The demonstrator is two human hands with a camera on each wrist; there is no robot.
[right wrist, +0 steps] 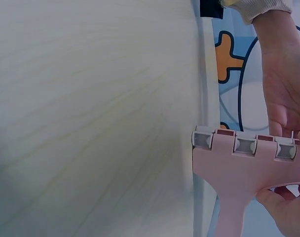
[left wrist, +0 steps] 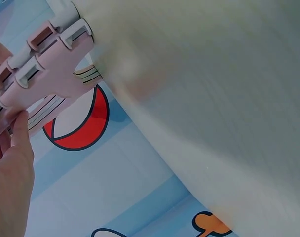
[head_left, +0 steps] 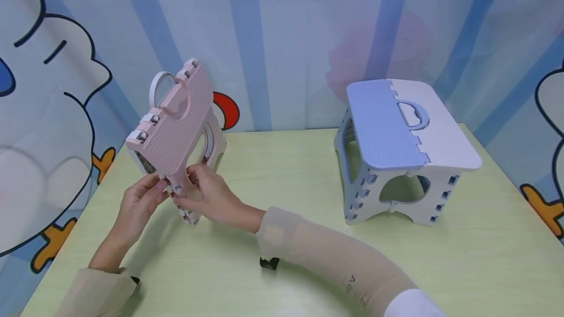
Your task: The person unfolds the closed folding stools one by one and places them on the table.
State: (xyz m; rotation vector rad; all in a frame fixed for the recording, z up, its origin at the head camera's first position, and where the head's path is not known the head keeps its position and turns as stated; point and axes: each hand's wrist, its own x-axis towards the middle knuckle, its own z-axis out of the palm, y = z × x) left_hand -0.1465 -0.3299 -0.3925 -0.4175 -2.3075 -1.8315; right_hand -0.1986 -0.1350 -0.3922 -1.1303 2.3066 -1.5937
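A pink and white folding step stool [head_left: 187, 121] stands partly folded at the left of the table, its seat tilted and its handle loops raised. Low on its near leg, at the hinged edge, my left hand [head_left: 140, 204] pinches it between thumb and fingers. My right hand [head_left: 216, 198] grips the same leg from the right, fingers hooked into the cutout. The hinge knuckles of the pink stool [right wrist: 229, 173] line up along its edge in the right wrist view. Some fingertips are hidden behind the leg panel.
An unfolded blue and white step stool [head_left: 374, 126] stands at the right, its top flat and handle lying down. Behind the pale wooden table [head_left: 286, 165] hangs a striped blue cartoon backdrop [head_left: 291, 53]. My right sleeve [head_left: 326, 243] crosses the table's front.
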